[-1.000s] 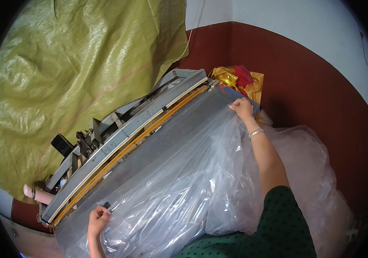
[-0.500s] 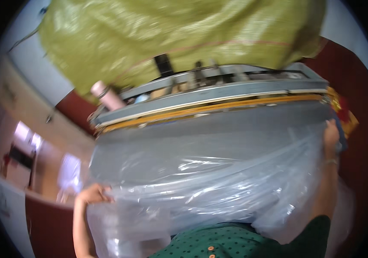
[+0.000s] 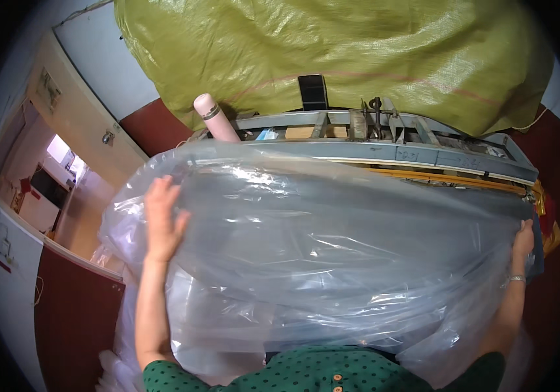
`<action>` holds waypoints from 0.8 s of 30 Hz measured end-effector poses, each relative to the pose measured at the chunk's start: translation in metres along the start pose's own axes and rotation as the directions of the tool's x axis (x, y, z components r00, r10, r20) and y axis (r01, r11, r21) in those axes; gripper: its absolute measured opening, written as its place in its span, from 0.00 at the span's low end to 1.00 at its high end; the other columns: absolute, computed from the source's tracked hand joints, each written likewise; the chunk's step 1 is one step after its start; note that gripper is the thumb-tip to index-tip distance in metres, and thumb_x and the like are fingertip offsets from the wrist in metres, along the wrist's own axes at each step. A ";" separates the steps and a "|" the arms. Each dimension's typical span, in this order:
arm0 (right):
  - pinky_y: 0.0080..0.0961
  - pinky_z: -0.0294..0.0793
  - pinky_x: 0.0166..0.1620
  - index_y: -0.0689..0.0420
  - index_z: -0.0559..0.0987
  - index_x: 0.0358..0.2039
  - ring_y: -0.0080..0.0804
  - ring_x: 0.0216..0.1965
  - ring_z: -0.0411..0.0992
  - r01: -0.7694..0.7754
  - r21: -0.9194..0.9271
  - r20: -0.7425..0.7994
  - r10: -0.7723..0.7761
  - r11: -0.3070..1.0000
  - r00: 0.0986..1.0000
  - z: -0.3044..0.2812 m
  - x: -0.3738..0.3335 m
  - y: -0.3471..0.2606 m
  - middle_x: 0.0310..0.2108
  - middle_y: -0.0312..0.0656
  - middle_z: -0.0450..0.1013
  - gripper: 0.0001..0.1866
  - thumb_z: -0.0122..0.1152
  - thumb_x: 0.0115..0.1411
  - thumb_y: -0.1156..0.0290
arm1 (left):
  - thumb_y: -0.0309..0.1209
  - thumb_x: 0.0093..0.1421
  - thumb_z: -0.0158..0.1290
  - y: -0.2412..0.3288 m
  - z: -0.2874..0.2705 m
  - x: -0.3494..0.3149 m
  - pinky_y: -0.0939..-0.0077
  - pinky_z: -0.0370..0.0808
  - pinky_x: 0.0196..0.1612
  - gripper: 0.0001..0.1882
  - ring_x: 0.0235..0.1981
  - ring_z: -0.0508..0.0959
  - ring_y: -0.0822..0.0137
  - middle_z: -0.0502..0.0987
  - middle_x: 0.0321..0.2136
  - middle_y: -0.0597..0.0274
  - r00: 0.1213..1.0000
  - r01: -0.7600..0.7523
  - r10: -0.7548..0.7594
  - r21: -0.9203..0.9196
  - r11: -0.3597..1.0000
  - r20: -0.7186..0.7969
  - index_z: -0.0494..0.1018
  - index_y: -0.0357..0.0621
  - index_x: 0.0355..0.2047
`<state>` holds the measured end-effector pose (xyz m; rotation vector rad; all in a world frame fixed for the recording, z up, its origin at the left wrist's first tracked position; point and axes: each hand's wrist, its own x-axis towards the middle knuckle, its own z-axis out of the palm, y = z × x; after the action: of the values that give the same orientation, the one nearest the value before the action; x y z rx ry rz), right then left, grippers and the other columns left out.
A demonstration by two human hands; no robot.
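Note:
A large clear plastic sheet [image 3: 306,242] lies in wrinkles over a grey flat tabletop [image 3: 499,199] and hangs down toward my body. My left hand [image 3: 164,219] is raised at the left end of the sheet, its fingers stretched out and spread, touching or just over the plastic. At the right end, the fingers of my right hand [image 3: 523,240] are closed on the sheet's edge, beside the corner of the tabletop. Much of the tabletop's left part sits under the plastic. A bracelet [image 3: 518,278] circles my right wrist.
Behind the tabletop runs a grey metal frame [image 3: 332,149] with metal parts in it and orange strips [image 3: 437,179] along its front. A pink bottle [image 3: 216,117] stands at its left. Yellow-green woven sheeting [image 3: 332,46] rises behind. An open door [image 3: 87,104] is at the left.
My left hand has moved up and away from me, opening its fingers; the plastic now reaches the metal frame on the left. My right hand still holds the edge. The view has shifted.

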<state>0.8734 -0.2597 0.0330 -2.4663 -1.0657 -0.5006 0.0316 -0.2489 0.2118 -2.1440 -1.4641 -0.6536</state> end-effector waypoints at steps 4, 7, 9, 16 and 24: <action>0.46 0.65 0.38 0.59 0.67 0.42 0.57 0.39 0.68 0.005 -0.013 -0.112 -0.006 1.000 0.994 0.019 0.018 0.116 0.36 0.57 0.71 0.17 0.38 0.64 0.59 | 0.57 0.45 0.55 -0.127 0.087 -0.219 0.51 0.48 0.61 0.52 0.62 0.44 0.42 0.42 0.62 0.42 0.448 0.640 -0.599 0.231 0.733 0.663 0.44 0.43 0.62; 0.46 0.65 0.39 0.58 0.67 0.43 0.58 0.40 0.67 -0.125 -0.112 0.022 0.128 0.986 0.992 0.003 0.013 0.134 0.38 0.57 0.70 0.19 0.36 0.64 0.57 | 0.52 0.48 0.56 -0.109 0.063 -0.281 0.55 0.54 0.59 0.45 0.58 0.57 0.44 0.53 0.58 0.40 0.286 0.513 -0.701 0.513 0.688 0.653 0.52 0.39 0.59; 0.46 0.65 0.39 0.58 0.67 0.43 0.58 0.41 0.67 -0.137 -0.107 -0.002 0.137 0.985 0.991 0.003 0.011 0.125 0.38 0.57 0.70 0.19 0.36 0.64 0.56 | 0.43 0.52 0.55 -0.098 0.062 -0.262 0.58 0.59 0.56 0.33 0.53 0.63 0.47 0.62 0.53 0.42 0.529 0.658 -0.693 0.280 0.699 0.490 0.60 0.38 0.53; 0.43 0.65 0.39 0.60 0.68 0.42 0.57 0.39 0.68 -0.174 -0.058 -0.046 0.171 0.983 0.984 0.016 0.012 0.121 0.37 0.56 0.71 0.20 0.37 0.64 0.55 | 0.28 0.55 0.50 0.060 0.084 -0.052 0.64 0.64 0.53 0.19 0.52 0.66 0.51 0.69 0.49 0.50 0.941 0.118 0.064 -0.499 0.859 0.333 0.68 0.37 0.48; 0.17 0.64 0.42 0.57 0.74 0.40 0.18 0.36 0.66 -0.262 0.855 0.183 0.213 0.446 0.960 -0.024 0.029 0.210 0.32 0.32 0.69 0.15 0.51 0.61 0.59 | 0.26 0.49 0.55 0.074 0.166 -0.019 0.66 0.70 0.40 0.09 0.40 0.71 0.56 0.75 0.37 0.56 0.936 0.332 -0.222 -0.482 0.811 0.272 0.75 0.40 0.32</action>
<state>1.0453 -0.3861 0.0205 -1.6127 -0.6787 0.2085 0.1158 -0.1854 0.0630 -2.4739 -1.9135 -1.0712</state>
